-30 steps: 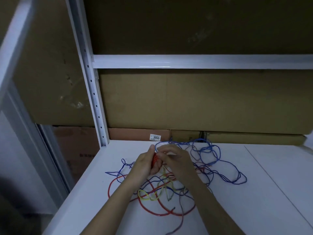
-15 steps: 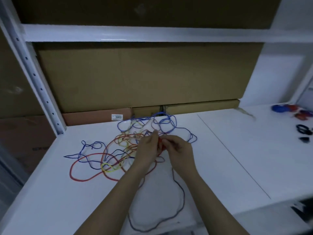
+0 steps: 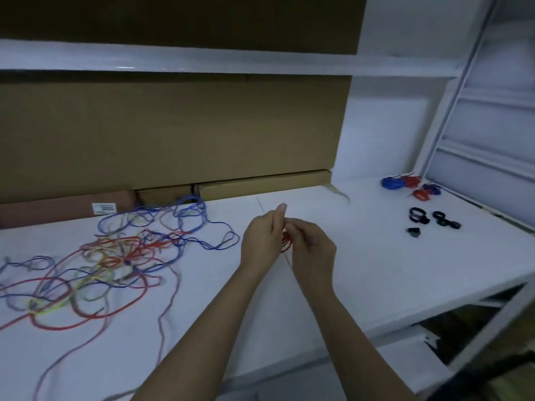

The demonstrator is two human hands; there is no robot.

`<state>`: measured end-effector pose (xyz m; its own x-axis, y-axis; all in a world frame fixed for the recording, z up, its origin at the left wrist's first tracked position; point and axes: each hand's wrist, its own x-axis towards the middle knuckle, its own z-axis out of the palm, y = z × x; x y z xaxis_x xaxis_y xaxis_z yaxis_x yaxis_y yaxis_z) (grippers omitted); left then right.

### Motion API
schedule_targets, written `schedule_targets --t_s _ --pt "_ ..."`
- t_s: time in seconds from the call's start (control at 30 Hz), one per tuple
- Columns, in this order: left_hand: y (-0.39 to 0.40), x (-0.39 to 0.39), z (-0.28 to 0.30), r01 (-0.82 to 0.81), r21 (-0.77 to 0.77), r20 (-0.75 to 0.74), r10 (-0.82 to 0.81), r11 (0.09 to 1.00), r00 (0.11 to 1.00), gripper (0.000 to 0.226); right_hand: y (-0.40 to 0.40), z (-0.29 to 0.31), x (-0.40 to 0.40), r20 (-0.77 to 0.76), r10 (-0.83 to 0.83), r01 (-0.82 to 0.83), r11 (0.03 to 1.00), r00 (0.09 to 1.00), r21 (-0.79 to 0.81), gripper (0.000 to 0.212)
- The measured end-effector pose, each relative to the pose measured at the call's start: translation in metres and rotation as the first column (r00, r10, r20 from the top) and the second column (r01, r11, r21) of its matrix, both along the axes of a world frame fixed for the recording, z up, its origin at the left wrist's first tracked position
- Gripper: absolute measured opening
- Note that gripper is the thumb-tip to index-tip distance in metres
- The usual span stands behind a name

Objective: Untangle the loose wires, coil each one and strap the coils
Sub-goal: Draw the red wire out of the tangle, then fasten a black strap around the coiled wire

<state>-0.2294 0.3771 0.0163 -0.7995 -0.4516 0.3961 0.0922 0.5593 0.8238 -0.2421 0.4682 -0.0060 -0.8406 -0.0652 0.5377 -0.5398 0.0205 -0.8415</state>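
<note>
- Finished coils, blue and red, lie at the far right of the bench, near black straps.
- The left hand and right hand meet, both pinching a small red coil above the bench.
- A large tangle of wires remains at the left, so most work seems left.
- Half a second ago the hands worked over the tangle; now they hold the coil clear to its right.
</note>
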Motion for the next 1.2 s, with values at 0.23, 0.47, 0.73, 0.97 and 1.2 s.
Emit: schedule_targets --t_s 0.23,0.47,0.73,0.97,1.2 --pt "0.091 -0.075 -0.003 0.233 0.389 0.061 -0.277 0.891 0.959 0.060 0.107 0.007 -0.067 0.002 0.063 -0.063 0.998 0.998 0.008 0.028" --pt "0.153 -0.148 -0.011 0.165 0.390 0.155 -0.241 0.906 0.958 0.059 0.164 0.003 -0.128 0.089 -0.006 0.001 0.999 0.996 0.055 0.023" --pt "0.209 -0.243 -0.019 0.171 0.237 0.156 -0.211 0.956 0.965 0.062 0.223 0.000 -0.217 0.120 -0.053 0.047 0.997 0.991 0.055 0.029" --pt "0.261 -0.306 -0.027 0.479 0.176 0.226 -0.509 0.860 0.831 0.033 0.290 -0.007 -0.299 0.206 -0.102 0.103 0.995 0.973 0.003 0.025" --pt "0.294 -0.342 -0.024 0.475 0.015 0.329 -0.453 0.880 0.829 0.032 0.341 -0.013 -0.351 0.106 0.004 -0.041 0.937 0.994 0.347 0.025"
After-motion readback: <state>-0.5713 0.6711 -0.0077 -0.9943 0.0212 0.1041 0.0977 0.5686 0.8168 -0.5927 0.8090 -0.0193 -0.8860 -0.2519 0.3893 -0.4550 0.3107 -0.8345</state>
